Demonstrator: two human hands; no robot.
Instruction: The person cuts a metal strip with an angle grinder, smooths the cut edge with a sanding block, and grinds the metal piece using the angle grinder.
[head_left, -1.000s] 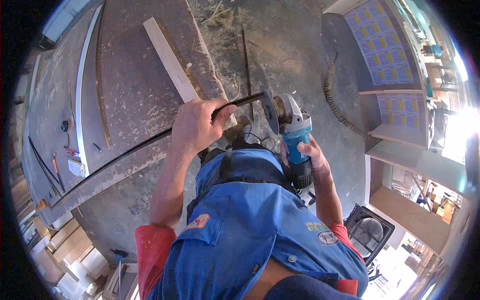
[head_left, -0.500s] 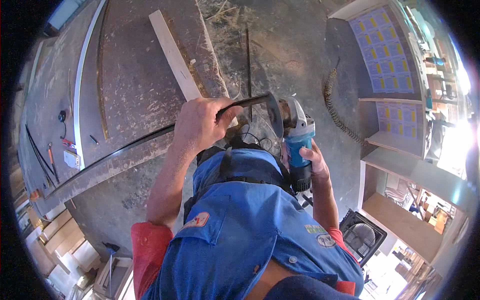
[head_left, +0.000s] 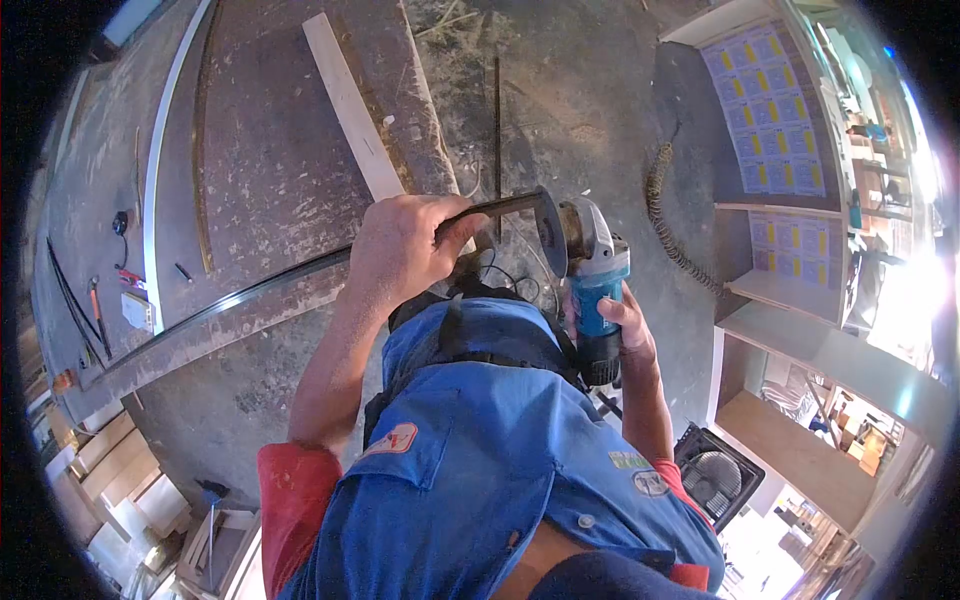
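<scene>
My left hand (head_left: pixel 410 245) is wrapped round a long dark metal strip (head_left: pixel 290 277), which runs across the near edge of the workbench (head_left: pixel 270 150). The strip's short end sticks out past my fingers to the disc of a teal angle grinder (head_left: pixel 597 295). At this size I cannot tell whether strip and disc touch. My right hand (head_left: pixel 628 322) grips the grinder's body, thumb on top. Just beyond my left hand lies a pale wooden board (head_left: pixel 350 110) on the bench.
Hand tools, among them a hammer (head_left: pixel 97 312), lie at the bench's left. A coiled hose (head_left: pixel 660 205) rests on the floor. Cabinets with paper sheets (head_left: pixel 765 110) stand at right, a black fan (head_left: pixel 715 477) below them. A broom (head_left: pixel 212 495) is at lower left.
The view has shifted slightly, so the bench and cabinets sit a little differently. Both hands keep their holds, and the strip's end and the grinder stay close together.
</scene>
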